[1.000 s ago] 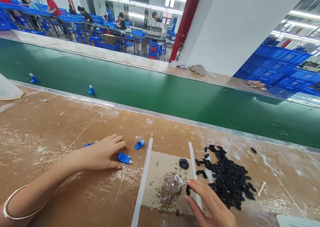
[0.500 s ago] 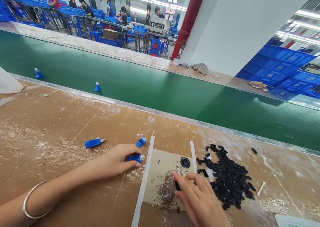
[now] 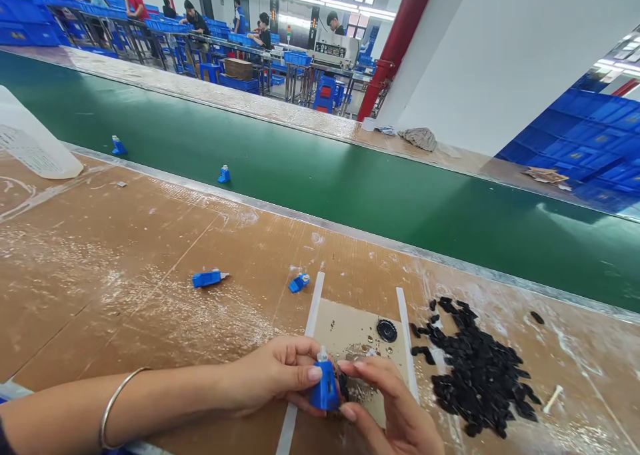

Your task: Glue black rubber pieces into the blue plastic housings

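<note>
My left hand [image 3: 287, 373] grips a blue plastic piece [image 3: 326, 387] upright, its whitish tip pointing up. Close against its right side is my right hand [image 3: 395, 398], thumb and fingers curled round a small black piece [image 3: 343, 383] that is partly hidden. Beneath both hands lies a beige sheet [image 3: 330, 315], wet and speckled with dark bits, with a white strip along each side. A round black cap [image 3: 387, 330] rests on the sheet. Two more blue pieces, one nearer [image 3: 299, 283] and one farther left [image 3: 207, 279], lie on the brown table.
A heap of small black pieces [image 3: 483, 368] lies to the right, with a white stick [image 3: 553, 399] beside it. Beyond the table runs a green conveyor belt [image 3: 320, 168] carrying two blue pieces. A white jug [image 3: 45, 141] is at left. People work in the background.
My left hand has lifted the blue piece off the table and brought it right, over the beige sheet, turned upright. My right hand has met it there with the black piece. The view has shifted left.
</note>
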`<state>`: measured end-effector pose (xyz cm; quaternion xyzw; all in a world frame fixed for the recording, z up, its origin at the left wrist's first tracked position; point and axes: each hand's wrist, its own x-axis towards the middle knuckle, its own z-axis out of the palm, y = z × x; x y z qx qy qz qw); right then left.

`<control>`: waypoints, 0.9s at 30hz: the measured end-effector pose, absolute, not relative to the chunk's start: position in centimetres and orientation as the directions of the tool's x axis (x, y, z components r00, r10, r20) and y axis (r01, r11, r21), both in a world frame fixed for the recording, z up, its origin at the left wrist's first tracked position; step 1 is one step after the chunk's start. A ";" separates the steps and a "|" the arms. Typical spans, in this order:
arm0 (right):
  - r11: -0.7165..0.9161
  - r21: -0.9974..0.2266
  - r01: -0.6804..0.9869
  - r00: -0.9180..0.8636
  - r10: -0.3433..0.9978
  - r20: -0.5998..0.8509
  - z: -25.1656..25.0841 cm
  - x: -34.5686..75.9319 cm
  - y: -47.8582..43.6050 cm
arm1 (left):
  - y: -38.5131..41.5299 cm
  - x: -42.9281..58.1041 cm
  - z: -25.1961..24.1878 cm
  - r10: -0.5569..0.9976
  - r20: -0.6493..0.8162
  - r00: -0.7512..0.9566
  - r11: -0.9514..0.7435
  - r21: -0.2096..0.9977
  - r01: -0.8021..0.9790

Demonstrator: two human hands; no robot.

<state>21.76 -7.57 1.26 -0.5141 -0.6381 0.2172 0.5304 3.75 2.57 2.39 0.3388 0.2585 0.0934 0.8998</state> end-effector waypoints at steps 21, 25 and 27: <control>0.352 -0.254 0.901 -0.062 0.683 0.728 0.2 17.4 -7.8 | 2.9 3.2 1.8 0.412 -0.328 0.850 0.689 0.722 -0.056; 0.382 -0.314 0.869 -0.070 0.723 0.687 0.0 17.5 -7.8 | 4.2 2.9 3.0 0.388 -0.278 0.879 0.578 0.816 0.002; 0.455 -0.324 0.829 -0.136 0.726 0.674 0.8 18.8 -7.7 | 5.4 2.7 4.0 0.318 -0.278 0.906 0.501 0.861 0.089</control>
